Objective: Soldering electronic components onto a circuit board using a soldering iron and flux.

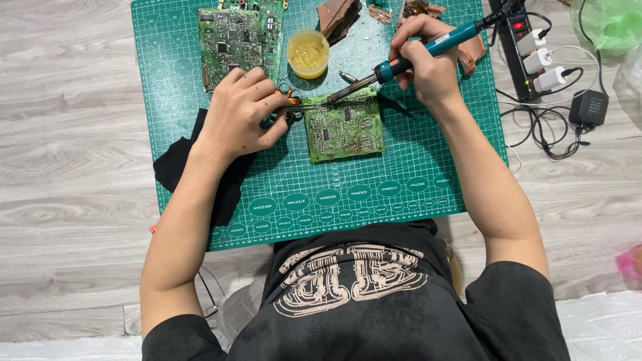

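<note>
A small green circuit board [346, 127] lies in the middle of a green cutting mat [374, 194]. My right hand [428, 63] grips a teal-handled soldering iron [414, 53], its metal tip resting at the board's upper left edge. My left hand [242, 113] holds tweezers [301, 105] with orange on them, whose points reach the same spot on the board. Both hands meet at that corner.
A larger green circuit board [237, 37] lies at the mat's upper left. A round yellow tub [307, 53] sits beside it, brown scraps [338, 15] behind. A black cloth [180, 164] overlaps the mat's left edge. A power strip [521, 33] with chargers and cables is at right.
</note>
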